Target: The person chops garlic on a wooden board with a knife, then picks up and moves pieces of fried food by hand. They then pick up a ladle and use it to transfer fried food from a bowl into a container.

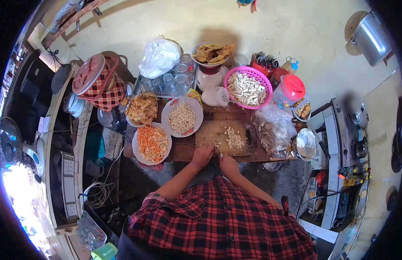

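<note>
A wooden cutting board [205, 130] lies at the table's front edge, with a pile of small white diced pieces [234, 138] on its right half. My right hand [228, 162] is closed at the board's near edge around a knife [221, 154], of which only a little shows. Just left of it, my left hand [203, 156] rests on the board's near edge with its fingers drawn together. A few pale bits lie by its fingertips; what it pinches is too small to make out. Behind the board's left side, a floral plate [200, 115] holds more white dice.
A plate of shredded carrot and cabbage [152, 143] and a bowl of fried food [142, 109] stand left. Behind are a pink basket of white sticks [247, 89] and a tray of glasses [169, 84]. Plastic bags [275, 125] and a foil-like bowl [306, 143] sit right.
</note>
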`<state>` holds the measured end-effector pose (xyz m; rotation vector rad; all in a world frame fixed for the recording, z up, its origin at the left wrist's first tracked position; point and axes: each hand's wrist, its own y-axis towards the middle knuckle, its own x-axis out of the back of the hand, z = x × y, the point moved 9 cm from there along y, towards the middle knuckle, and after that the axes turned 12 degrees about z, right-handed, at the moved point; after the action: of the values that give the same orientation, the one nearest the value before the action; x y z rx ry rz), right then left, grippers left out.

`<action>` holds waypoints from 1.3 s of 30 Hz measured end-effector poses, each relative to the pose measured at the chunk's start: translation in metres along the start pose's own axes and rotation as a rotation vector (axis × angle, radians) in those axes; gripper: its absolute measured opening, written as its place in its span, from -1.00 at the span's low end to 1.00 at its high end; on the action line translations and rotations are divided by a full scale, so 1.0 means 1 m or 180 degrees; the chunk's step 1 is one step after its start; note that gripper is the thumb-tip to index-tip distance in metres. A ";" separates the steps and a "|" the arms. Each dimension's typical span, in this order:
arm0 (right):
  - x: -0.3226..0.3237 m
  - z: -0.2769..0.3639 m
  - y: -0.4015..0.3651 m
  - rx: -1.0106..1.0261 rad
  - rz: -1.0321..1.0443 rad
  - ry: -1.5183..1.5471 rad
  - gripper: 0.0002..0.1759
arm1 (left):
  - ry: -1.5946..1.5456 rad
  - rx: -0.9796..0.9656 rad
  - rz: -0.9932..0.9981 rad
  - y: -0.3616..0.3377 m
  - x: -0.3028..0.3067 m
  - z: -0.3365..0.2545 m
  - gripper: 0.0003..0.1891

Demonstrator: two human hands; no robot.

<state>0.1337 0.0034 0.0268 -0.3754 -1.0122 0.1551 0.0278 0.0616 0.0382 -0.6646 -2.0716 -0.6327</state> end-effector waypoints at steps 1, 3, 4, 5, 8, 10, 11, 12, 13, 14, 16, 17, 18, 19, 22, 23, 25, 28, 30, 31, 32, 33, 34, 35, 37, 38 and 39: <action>-0.002 -0.001 0.002 -0.0067 0.0076 -0.0033 -0.66 | -0.0026 0.0013 -0.0011 0.000 0.001 0.000 -0.83; -0.005 -0.003 0.004 -0.0130 0.0155 -0.0068 -0.66 | -0.0051 0.0029 -0.0023 0.000 0.003 0.000 -0.83; -0.005 -0.003 0.003 -0.0131 0.0133 -0.0065 -0.66 | -0.0022 0.0025 -0.0041 -0.001 0.004 0.000 -0.83; -0.005 -0.004 0.004 -0.0134 0.0110 -0.0063 -0.66 | 0.0006 0.0018 -0.0060 -0.001 0.004 -0.001 -0.82; -0.008 -0.006 0.008 -0.0117 0.0120 -0.0015 -0.65 | -0.0027 -0.0002 -0.0196 -0.001 0.007 -0.002 -0.85; -0.010 -0.005 0.012 -0.0167 0.0214 -0.0010 -0.66 | -0.0079 0.0067 -0.0137 -0.001 0.008 -0.004 -0.85; -0.011 -0.003 0.015 -0.0186 0.0289 -0.0015 -0.67 | -0.0109 0.0136 -0.0110 0.002 0.010 -0.003 -0.85; -0.011 -0.003 0.018 -0.0180 0.0283 -0.0012 -0.67 | -0.0101 0.0133 -0.0113 0.003 0.008 -0.002 -0.85; -0.011 -0.003 0.019 -0.0179 0.0236 0.0021 -0.67 | -0.0053 0.0178 -0.0081 0.002 0.005 0.000 -0.85; -0.011 -0.003 0.020 -0.0181 0.0183 0.0057 -0.68 | -0.0002 0.0218 -0.0048 0.000 0.002 0.002 -0.85; -0.010 -0.006 0.014 -0.0150 0.0171 0.0118 -0.68 | 0.0009 0.0191 -0.0042 0.000 0.005 0.000 -0.85; -0.008 -0.008 0.011 -0.0117 0.0163 0.0160 -0.69 | 0.0008 0.0172 -0.0048 0.001 0.006 -0.001 -0.85; -0.005 -0.011 0.009 -0.0120 0.0135 0.0169 -0.69 | 0.0019 0.0144 -0.0051 0.001 0.005 0.001 -0.85; -0.003 -0.019 0.006 -0.0205 0.0067 0.0227 -0.68 | 0.0003 0.0235 0.0037 0.002 -0.002 0.007 -0.85; 0.006 -0.038 0.006 -0.0411 -0.0088 0.0288 -0.67 | -0.0185 0.0239 0.0225 0.005 -0.008 0.008 -0.83; 0.009 -0.042 0.011 -0.0498 -0.0149 0.0302 -0.67 | -0.0333 0.0187 0.0325 0.009 -0.006 0.010 -0.82; 0.010 -0.041 0.015 -0.0307 -0.0269 0.0416 -0.65 | -0.0453 0.0031 0.0373 0.018 -0.003 0.012 -0.82; 0.013 -0.039 0.018 0.0063 -0.0122 0.0643 -0.63 | -0.0586 -0.0138 0.0616 0.026 -0.016 0.019 -0.84; 0.022 -0.033 0.020 0.0283 0.0024 0.0752 -0.61 | -0.0541 -0.0245 0.0746 0.040 -0.016 0.019 -0.85; 0.033 -0.036 0.019 0.0144 -0.0179 0.0892 -0.60 | -0.0513 -0.0449 0.0791 0.049 -0.007 0.009 -0.86; 0.044 -0.040 0.017 -0.0003 -0.0376 0.1035 -0.59 | -0.0492 -0.0648 0.0844 0.058 0.000 -0.002 -0.87; 0.050 -0.041 0.018 -0.0044 -0.0410 0.1052 -0.59 | -0.0500 -0.0695 0.0874 0.066 -0.007 0.001 -0.87; 0.054 -0.045 0.017 -0.0130 -0.0418 0.1277 -0.58 | -0.0884 -0.0943 0.0878 0.073 -0.016 0.001 -0.85; 0.058 -0.048 0.017 -0.0212 -0.0431 0.1494 -0.58 | -0.1273 -0.1188 0.0876 0.078 -0.023 0.003 -0.83; 0.070 -0.048 0.016 -0.0239 -0.0648 0.1659 -0.58 | -0.1097 -0.1206 0.0844 0.102 -0.004 -0.002 -0.81; 0.078 -0.050 0.014 -0.0233 -0.0826 0.1818 -0.59 | -0.0912 -0.1177 0.0792 0.117 0.009 -0.006 -0.78; 0.085 -0.047 0.012 -0.0276 -0.0868 0.1828 -0.59 | -0.0928 -0.1226 0.0822 0.135 0.018 -0.013 -0.78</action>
<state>0.2187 0.0291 0.0676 -0.3297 -0.4935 -0.2350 0.1145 0.1556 0.0860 -1.2889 -2.0910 -0.8314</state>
